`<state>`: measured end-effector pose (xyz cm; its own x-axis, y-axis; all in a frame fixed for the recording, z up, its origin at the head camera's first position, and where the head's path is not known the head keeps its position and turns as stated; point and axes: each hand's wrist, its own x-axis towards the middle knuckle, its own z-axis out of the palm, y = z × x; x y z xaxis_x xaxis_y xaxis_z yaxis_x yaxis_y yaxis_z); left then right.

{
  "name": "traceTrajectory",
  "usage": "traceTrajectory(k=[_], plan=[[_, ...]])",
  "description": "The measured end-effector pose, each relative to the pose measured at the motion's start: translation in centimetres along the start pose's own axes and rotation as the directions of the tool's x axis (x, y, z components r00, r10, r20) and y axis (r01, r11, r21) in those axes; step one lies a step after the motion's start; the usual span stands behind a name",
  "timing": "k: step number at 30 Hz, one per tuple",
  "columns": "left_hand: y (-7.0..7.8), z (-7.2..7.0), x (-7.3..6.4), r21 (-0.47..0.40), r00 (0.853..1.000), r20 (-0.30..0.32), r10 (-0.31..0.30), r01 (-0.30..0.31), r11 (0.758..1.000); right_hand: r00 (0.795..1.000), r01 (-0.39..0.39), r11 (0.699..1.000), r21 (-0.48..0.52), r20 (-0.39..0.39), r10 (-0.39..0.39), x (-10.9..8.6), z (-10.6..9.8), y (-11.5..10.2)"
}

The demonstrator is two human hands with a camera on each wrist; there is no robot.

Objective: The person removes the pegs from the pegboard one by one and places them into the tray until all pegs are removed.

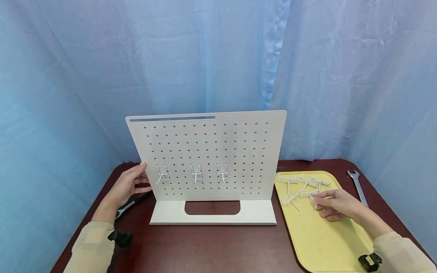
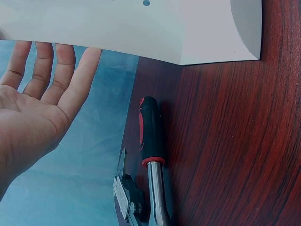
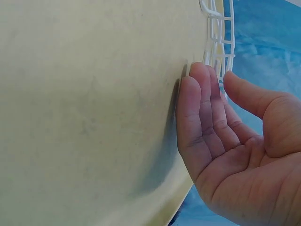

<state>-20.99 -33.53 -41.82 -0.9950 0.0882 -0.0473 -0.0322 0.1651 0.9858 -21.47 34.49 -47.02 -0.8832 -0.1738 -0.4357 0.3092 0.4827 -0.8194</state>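
Note:
A white pegboard (image 1: 205, 159) stands upright on its base, with three white wire hooks (image 1: 196, 175) in a row of its holes. My left hand (image 1: 131, 184) holds its left edge, thumb in front; in the left wrist view the long fingers (image 2: 66, 70) reach straight behind the panel. Over a yellow tray (image 1: 327, 246), my right hand (image 1: 336, 204) pinches one white wire hook (image 1: 312, 198) between thumb and fingertips. Several more loose hooks (image 1: 290, 180) lie bunched at the tray's far end, and the right wrist view shows some of them (image 3: 221, 37) just beyond the fingertips.
A metal wrench (image 1: 357, 185) lies right of the tray. Left of the board lies a tool with a black and red handle (image 2: 151, 127) and a chrome shaft, next to another metal tool (image 2: 124, 197). Blue curtains (image 1: 205, 57) hang behind the dark wooden table (image 1: 205, 246).

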Motion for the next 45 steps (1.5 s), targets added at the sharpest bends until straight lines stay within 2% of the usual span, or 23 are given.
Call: traceTrajectory(k=[6, 12, 21, 30, 37, 45], plan=[[0.0, 0.0, 0.0, 0.007, 1.000, 0.005, 0.000, 0.000, 1.000, 1.000, 0.010, 0.999, 0.030, 0.027, -0.011, -0.4, 0.0, -0.2], [-0.3, -0.1, 0.1, 0.006, 1.000, 0.000, -0.009, 0.009, 1.000, 0.997, 0.058, 0.997, 0.041, 0.056, -0.060, -0.2, 0.2, -0.7], [0.1, -0.2, 0.4, 0.021, 1.000, 0.010, -0.001, 0.001, 1.000, 0.987, 0.135, 0.990, 0.029, 0.088, -0.137, -1.0, 1.8, -3.0], [-0.2, -0.2, 0.2, 0.011, 1.000, 0.021, -0.009, 0.009, 1.000, 0.951, 0.247, 0.963, 0.106, 0.165, -0.262, -2.2, 5.2, -6.4], [-0.5, 0.1, 0.3, 0.005, 1.000, 0.021, -0.006, 0.006, 1.000, 0.916, 0.286, 0.937, 0.201, 0.228, -0.329, -2.0, 8.1, -8.9], [-0.3, -0.1, 0.3, 0.002, 1.000, 0.013, -0.010, 0.010, 1.000, 0.886, 0.308, 0.899, 0.311, 0.249, -0.390, -0.8, 11.6, -12.4]])
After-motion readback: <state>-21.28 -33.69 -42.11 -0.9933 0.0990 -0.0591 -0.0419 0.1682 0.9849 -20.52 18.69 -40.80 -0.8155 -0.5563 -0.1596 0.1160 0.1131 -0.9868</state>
